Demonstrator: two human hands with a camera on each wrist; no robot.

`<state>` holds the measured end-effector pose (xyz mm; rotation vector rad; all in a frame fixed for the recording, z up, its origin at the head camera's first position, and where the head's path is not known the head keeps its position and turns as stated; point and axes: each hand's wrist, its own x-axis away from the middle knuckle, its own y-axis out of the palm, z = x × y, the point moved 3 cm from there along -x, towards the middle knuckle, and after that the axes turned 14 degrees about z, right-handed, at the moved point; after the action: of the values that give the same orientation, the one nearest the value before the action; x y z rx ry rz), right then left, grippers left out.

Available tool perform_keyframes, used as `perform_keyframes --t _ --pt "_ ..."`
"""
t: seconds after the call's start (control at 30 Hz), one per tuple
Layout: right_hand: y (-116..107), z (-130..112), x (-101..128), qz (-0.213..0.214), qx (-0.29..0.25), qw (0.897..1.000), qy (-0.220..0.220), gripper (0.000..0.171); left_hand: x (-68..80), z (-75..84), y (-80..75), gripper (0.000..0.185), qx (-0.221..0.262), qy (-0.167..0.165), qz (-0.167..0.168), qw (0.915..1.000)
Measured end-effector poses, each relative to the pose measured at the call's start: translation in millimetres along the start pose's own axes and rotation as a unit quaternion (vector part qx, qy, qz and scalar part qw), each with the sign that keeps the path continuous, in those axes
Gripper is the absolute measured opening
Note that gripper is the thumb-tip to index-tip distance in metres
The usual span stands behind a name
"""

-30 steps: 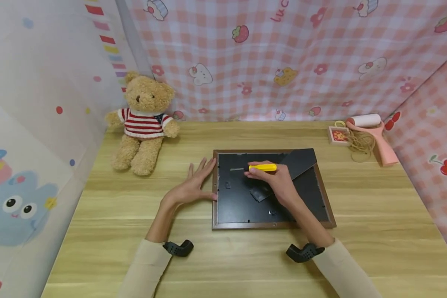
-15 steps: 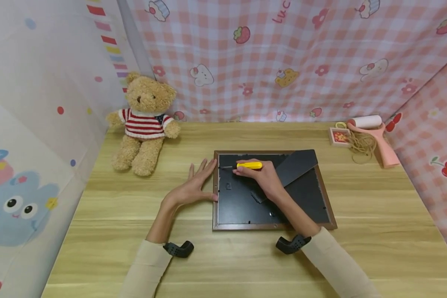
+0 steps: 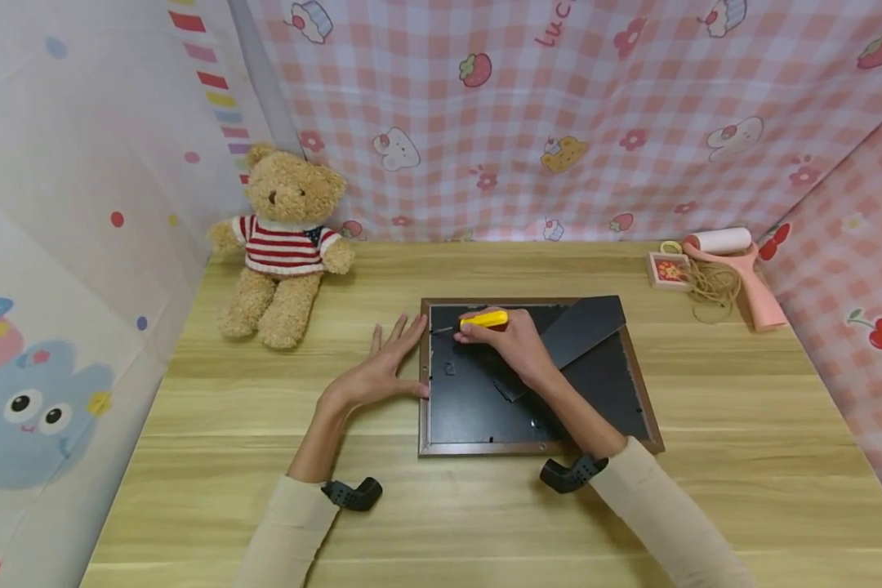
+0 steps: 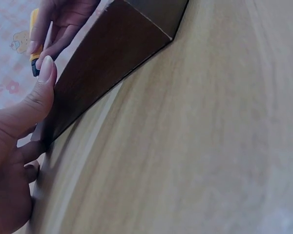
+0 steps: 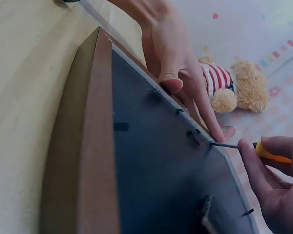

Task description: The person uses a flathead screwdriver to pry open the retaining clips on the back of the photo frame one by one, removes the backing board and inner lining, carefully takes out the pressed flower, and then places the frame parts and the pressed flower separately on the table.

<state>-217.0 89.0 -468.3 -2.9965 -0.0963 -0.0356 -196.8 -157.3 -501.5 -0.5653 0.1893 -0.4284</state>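
Note:
A brown picture frame (image 3: 536, 447) lies face down on the wooden table, its black backing (image 3: 470, 400) up and its stand flap (image 3: 584, 325) open. My left hand (image 3: 382, 367) lies flat with straight fingers against the frame's left edge (image 4: 102, 78), thumb (image 5: 172, 84) on the rim. My right hand (image 3: 510, 343) grips a small yellow-handled screwdriver (image 3: 485, 319). Its metal tip (image 5: 224, 145) points at a small tab (image 5: 193, 135) near the frame's upper left corner. In the left wrist view the yellow handle (image 4: 34, 29) shows beyond the frame.
A teddy bear (image 3: 282, 237) in a striped sweater sits at the back left. At the back right are a pink lint roller (image 3: 735, 261), a coil of twine (image 3: 709, 282) and a small red box (image 3: 667, 267). Patterned cloth walls enclose the table (image 3: 265, 408).
My right hand has moved the screwdriver leftward across the backing, from its upper middle to the upper left corner. The left hand and frame have stayed put.

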Motion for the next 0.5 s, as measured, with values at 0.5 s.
perform_keyframes --t 0.5 --pt "9 -18 3 0.022 0.146 0.982 -0.122 0.023 0.6 -5.0 1.0 0.122 0.014 0.011 0.010 0.9998"
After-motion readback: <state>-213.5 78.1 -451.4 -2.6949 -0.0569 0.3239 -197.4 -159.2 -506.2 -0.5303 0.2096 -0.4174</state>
